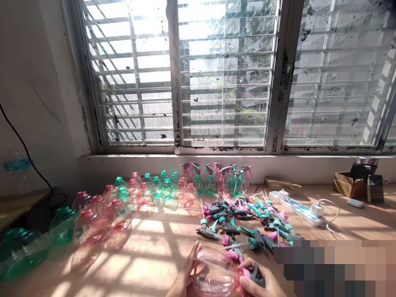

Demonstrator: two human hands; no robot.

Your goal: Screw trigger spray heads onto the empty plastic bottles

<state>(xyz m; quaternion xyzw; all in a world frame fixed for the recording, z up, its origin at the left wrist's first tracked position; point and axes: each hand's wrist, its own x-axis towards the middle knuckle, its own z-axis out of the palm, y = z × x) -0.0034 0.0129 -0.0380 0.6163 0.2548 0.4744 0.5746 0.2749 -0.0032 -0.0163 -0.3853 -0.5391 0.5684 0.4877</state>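
Note:
A clear pink spray bottle lies sideways in front of me, its base to the left and its neck to the right. My left hand is wrapped round the base end. At the neck, the fingers of my right hand grip the pink collar of a black-and-pink trigger spray head. A pale dip tube shows through the bottle wall. Just beyond the bottle lies a pile of loose spray heads in grey, pink and teal.
Several open pink and green bottles stand at the left. Bottles with spray heads fitted line the wall under the window. To the right are a white power strip with plugs, a cardboard box and a phone.

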